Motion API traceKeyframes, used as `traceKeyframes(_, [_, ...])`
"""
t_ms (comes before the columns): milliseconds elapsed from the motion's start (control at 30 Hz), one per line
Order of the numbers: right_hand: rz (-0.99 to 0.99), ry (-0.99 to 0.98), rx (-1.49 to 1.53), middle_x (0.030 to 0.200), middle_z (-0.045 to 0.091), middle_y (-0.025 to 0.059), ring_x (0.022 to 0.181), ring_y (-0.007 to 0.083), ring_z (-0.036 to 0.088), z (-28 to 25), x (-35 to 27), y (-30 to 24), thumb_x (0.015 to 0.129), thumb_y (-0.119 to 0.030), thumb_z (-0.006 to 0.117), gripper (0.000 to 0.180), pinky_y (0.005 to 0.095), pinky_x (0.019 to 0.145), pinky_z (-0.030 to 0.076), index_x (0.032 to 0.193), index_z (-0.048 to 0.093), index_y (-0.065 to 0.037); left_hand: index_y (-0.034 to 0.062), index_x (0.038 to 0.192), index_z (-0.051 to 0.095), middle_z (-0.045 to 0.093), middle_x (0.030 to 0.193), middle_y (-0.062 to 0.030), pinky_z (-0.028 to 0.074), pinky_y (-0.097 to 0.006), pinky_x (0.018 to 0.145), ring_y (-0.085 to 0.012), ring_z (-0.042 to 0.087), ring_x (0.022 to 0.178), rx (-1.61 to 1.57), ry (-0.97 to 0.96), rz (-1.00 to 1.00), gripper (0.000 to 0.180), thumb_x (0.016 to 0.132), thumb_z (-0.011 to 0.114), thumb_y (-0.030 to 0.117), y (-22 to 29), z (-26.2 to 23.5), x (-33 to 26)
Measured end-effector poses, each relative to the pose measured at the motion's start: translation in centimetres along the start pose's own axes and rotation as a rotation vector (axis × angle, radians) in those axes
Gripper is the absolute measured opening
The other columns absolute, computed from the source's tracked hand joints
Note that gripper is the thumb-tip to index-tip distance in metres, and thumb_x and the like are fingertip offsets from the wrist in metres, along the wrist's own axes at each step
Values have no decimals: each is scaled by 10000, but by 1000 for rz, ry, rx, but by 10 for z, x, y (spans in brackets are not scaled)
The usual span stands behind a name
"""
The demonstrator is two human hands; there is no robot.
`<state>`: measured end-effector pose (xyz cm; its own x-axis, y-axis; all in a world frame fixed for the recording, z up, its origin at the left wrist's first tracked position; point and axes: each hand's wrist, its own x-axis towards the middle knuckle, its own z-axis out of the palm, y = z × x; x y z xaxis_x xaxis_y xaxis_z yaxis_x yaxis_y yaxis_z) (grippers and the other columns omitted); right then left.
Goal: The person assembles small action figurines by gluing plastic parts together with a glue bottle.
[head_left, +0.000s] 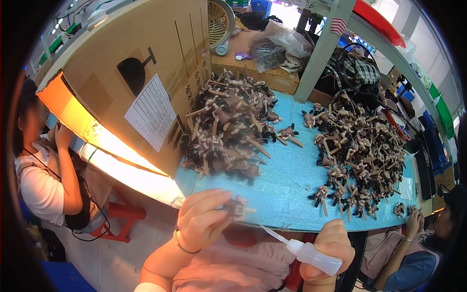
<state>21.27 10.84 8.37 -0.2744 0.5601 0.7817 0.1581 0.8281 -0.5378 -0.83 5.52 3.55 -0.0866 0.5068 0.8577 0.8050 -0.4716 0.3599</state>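
Note:
My left hand pinches a small figure, dark brown with a pale end pointing right, above the table's near edge. A smudge in the picture blurs its details. My right hand is wrapped round a white squeeze bottle with a long thin nozzle. The nozzle's tip points up and left toward the figure, a small gap apart from it. Beyond my left hand lies a heap of brown figures with flat wooden-coloured sticks. A second heap of similar figures, with black parts, spreads to the right.
A tall cardboard box walls off the left of the blue tabletop. A grey metal post rises at the back, near a fan and plastic bags. One person sits at left, another at right.

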Motion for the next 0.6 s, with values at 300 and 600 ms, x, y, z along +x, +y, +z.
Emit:
traceKeyframes(300, [17, -2, 70, 645, 432, -8, 559, 122, 403, 1, 3, -2, 779, -565, 610, 506, 295, 587, 329, 859, 452, -92, 89, 897, 453, 618, 1013, -120, 514, -367, 783, -300, 595, 916, 16, -23, -27, 378, 669, 748, 27, 1, -1, 0])
traceKeyframes(600, [65, 108, 101, 641, 430, -13, 548, 121, 391, 2, 2, -5, 770, -572, 616, 513, 296, 571, 305, 815, 452, -88, 87, 908, 456, 616, 1007, -138, 510, -376, 784, -304, 598, 914, -20, -21, -66, 358, 690, 730, 14, 1, -1, 0])
